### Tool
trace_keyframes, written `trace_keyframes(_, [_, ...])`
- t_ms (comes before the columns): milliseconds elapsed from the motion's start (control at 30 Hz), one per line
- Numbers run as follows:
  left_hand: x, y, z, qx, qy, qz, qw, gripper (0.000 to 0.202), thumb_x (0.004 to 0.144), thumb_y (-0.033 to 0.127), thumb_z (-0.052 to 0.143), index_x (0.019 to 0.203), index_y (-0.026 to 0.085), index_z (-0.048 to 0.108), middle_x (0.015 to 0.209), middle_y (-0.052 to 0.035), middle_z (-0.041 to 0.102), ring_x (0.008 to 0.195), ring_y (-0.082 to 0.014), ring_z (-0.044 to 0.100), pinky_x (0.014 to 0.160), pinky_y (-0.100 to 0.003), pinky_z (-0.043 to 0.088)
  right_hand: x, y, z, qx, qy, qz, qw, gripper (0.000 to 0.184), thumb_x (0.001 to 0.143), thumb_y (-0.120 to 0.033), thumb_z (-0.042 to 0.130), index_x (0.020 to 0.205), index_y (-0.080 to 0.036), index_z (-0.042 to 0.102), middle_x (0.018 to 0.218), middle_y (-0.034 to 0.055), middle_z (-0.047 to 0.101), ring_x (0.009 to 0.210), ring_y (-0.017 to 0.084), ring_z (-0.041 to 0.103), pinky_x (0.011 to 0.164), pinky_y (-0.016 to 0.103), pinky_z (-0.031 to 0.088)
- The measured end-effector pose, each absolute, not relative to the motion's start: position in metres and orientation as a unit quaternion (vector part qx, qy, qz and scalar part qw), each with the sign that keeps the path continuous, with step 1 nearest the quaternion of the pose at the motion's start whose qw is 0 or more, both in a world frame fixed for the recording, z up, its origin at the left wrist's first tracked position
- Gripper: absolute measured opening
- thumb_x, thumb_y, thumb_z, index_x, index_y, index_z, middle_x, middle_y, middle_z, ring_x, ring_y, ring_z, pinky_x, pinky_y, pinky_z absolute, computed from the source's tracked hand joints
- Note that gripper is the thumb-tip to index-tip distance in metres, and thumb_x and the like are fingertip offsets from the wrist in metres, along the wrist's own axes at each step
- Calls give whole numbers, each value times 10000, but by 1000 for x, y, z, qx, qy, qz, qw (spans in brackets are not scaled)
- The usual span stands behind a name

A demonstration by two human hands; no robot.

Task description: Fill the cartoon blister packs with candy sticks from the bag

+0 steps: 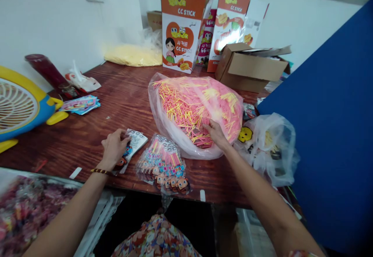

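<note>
A large clear plastic bag (175,136) lies open on the table, full of thin pink and yellow sticks (186,111). My right hand (217,134) reaches into its near side, fingers closed together among the sticks; the fingertips are partly hidden. On the left, my left hand (114,146) has its fingers curled over the edge of a stack of flat printed plastic packets (135,142). Between the hands lies a fanned pile of similar packets (163,163), with cartoon faces and pink and yellow sticks showing inside.
Behind the bag stand printed cartons (182,31) and an open cardboard box (250,68). A yellow and blue fan (26,105), cards (81,104) and tissues (84,81) are left. A knotted plastic bag (269,148) sits beside the blue panel (329,132). A basket (99,222) of wrapped items is lower left.
</note>
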State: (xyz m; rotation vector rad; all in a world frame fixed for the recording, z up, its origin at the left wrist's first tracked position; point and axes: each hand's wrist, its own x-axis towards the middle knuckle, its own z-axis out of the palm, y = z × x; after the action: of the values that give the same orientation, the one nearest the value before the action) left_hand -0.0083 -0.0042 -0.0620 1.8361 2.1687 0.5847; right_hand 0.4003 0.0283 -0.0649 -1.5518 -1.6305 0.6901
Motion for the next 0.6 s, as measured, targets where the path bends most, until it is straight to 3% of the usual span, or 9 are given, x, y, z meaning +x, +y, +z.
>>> trace_keyframes(167, [-13,-2,-58,598,749,246,145,224,857,360,555,979,191,638,998,-102,740,1002,-288,674,976,-466,415,394,27,-71,-646,-600,285,377,293,800,-441,500,621,-209,495,604,-18,592,596,137,500,588,253,382])
trace_keyframes(400, [-19,-1,-58,592,741,273,162,254,824,424,515,864,204,636,897,-52,734,876,-237,681,826,-329,481,399,31,-73,-666,-589,241,388,346,760,-464,589,587,-233,398,526,-57,471,580,132,416,581,258,355])
trace_keyframes(600, [-26,3,-57,607,729,269,168,300,821,414,515,892,184,695,877,-63,749,843,-235,679,801,-318,487,394,24,-75,-614,-579,279,459,378,834,-567,484,761,-206,571,713,7,641,717,175,569,714,297,470])
